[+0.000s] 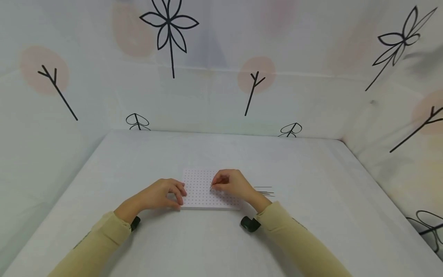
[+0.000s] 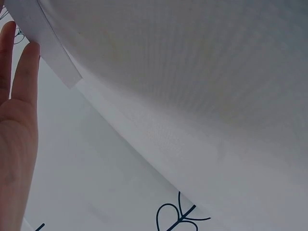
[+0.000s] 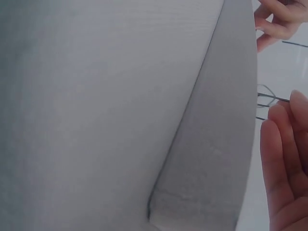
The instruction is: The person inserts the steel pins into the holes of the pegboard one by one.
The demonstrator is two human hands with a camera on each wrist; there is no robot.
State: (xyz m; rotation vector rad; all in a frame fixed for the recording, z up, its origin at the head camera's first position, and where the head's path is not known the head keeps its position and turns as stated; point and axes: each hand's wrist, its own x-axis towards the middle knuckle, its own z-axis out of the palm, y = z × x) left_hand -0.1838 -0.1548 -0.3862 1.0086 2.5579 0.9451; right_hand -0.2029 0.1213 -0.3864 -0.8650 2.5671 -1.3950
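A white board (image 1: 197,188) dotted with rows of small holes lies flat on the table. Along its left edge and front-left corner rests my left hand (image 1: 162,194); in the left wrist view its fingers (image 2: 25,79) reach out fairly straight against the board's side (image 2: 50,45). Over the middle of the board, my right hand (image 1: 233,184) pinches a thin dark wire (image 3: 281,99) between thumb and fingertips, its lower end at the holes. A looped part of wire shows beside the fingertips in the right wrist view. Whether the wire's tip sits inside a hole cannot be made out.
Several thin dark wires (image 1: 265,192) lie on the white tabletop (image 1: 301,169) right of the board, partly behind my right wrist. Dark wrist-worn devices (image 1: 250,224) sit under both wrists. White cloth walls (image 1: 214,96) with plant drawings stand behind and at the sides.
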